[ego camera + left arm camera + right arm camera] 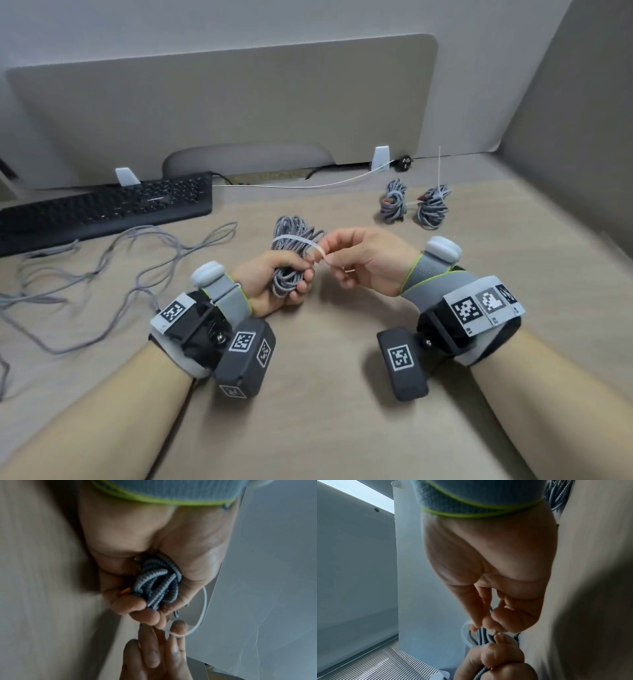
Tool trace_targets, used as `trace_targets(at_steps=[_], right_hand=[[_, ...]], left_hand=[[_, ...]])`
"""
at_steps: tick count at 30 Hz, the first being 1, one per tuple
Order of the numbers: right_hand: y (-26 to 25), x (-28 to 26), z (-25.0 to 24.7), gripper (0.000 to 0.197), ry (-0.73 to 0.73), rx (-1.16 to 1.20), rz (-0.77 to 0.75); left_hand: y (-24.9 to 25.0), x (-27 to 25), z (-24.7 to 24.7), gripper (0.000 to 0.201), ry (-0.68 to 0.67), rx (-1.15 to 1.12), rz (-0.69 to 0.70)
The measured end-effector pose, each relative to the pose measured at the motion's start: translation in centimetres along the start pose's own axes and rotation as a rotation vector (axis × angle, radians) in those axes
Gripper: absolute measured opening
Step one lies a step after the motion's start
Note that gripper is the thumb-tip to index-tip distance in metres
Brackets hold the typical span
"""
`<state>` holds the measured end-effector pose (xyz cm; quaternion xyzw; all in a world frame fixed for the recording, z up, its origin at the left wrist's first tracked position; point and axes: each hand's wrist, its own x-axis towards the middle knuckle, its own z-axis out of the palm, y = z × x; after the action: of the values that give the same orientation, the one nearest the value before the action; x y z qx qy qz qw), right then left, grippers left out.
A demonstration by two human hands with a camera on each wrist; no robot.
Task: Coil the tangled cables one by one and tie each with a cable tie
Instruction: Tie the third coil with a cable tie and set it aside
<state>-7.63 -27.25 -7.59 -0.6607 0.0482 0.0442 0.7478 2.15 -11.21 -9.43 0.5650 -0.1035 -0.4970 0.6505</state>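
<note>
My left hand grips a coiled grey braided cable above the desk; in the left wrist view the coil sits in the curled fingers, with an orange plug tip showing. A white cable tie loops over the coil. My right hand pinches the tie's end between thumb and forefinger, right beside the left fingertips. The tie arcs from the coil to the right fingers. The right wrist view shows the tie curving around the cable strands.
Two coiled, tied cables lie at the back right, one with a long tie tail standing up. A tangle of loose grey cable spreads over the left of the desk. A black keyboard sits at the back left.
</note>
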Motion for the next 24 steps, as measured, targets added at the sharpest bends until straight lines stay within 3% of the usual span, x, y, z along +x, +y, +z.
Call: trace_targets(at_steps=[4,8,10,24], right_hand=[[0.0,-0.1,-0.1,0.024,-0.022,-0.005,0.004],[0.2,0.0,-0.1,0.023,-0.032,-0.011,0.016],[0.3,0.0,-0.2,0.021,-0.025,-0.018,0.021],[0.0,-0.3,-0.1,0.018,-0.026,-0.038,0.002]], left_hand=[[-0.1,-0.3,0.2,0.009,-0.003,-0.019,0.009],[-0.2,-0.7,0.3,0.019,0.017,0.006,0.024],[-0.2,-0.7,0.4,0.012,0.028,0.002,0.023],[0.0,-1.0,1.0,0.006,-0.005,-0.026,-0.006]])
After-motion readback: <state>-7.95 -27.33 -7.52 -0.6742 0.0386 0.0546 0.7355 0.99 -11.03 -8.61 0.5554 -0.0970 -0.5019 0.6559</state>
